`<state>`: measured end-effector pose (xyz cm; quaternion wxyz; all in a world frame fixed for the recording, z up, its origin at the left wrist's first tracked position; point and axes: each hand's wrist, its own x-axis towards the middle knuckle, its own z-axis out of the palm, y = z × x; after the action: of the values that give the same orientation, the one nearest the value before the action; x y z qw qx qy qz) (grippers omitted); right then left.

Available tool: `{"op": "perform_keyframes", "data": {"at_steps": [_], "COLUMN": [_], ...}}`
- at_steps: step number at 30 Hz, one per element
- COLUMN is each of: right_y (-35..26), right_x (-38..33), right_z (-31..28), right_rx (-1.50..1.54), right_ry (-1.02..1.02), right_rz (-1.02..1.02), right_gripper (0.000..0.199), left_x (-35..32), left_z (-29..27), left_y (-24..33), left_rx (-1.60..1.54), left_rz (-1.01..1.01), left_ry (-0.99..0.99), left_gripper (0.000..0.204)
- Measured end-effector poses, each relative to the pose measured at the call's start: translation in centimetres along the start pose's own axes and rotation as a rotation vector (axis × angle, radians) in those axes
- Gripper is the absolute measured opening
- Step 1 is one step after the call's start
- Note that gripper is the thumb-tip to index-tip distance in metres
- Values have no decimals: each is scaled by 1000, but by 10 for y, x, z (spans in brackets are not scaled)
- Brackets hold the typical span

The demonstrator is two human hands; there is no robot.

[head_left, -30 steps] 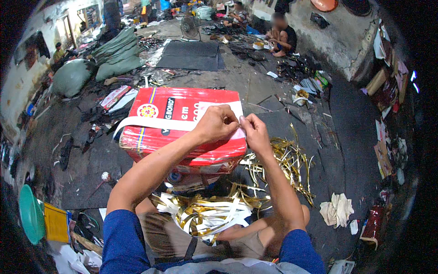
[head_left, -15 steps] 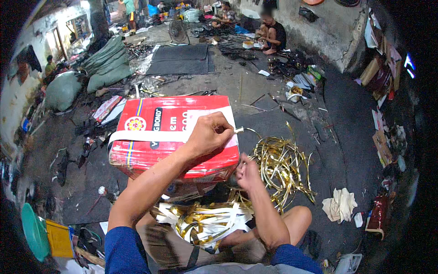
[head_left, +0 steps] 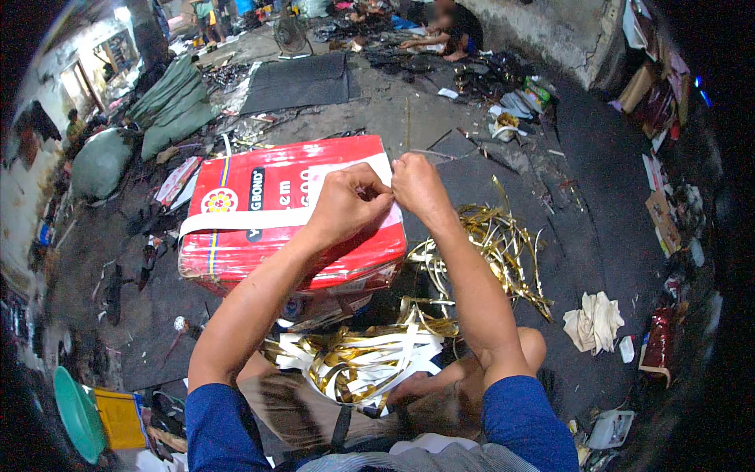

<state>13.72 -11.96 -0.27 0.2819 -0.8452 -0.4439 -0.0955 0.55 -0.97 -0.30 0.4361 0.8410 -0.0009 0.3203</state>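
At the red box's (head_left: 277, 182) right edge, left hand (head_left: 348, 198) and right hand (head_left: 421, 187) pinch close together; I can't see what.

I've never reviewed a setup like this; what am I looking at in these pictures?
There's no machine here: a seated person works with two bare hands. Every picture comes from one wide fisheye camera worn on the head, looking down, so straight edges bend.

A red box stands before the person, with a white strip across its top. The left hand and right hand meet fingertips near the box's right edge; what they pinch is too small to tell. White-and-gold strips lie in the lap, with gold strands on the floor beside the box.
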Motion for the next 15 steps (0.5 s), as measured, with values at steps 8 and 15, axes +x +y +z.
{"op": "perform_keyframes", "data": {"at_steps": [8,15], "right_y": [6,33], "right_x": [-10,-30], "right_z": [35,75], "right_rx": [538,594], "right_ry": [251,306], "right_rz": [204,257], "right_gripper": [33,27], "left_x": [-4,0], "left_z": [-5,-2], "left_y": [-3,-5], "left_rx": [0,-30], "left_rz": [-59,-83], "left_ry": [-1,-39], "left_gripper": [7,9]}}
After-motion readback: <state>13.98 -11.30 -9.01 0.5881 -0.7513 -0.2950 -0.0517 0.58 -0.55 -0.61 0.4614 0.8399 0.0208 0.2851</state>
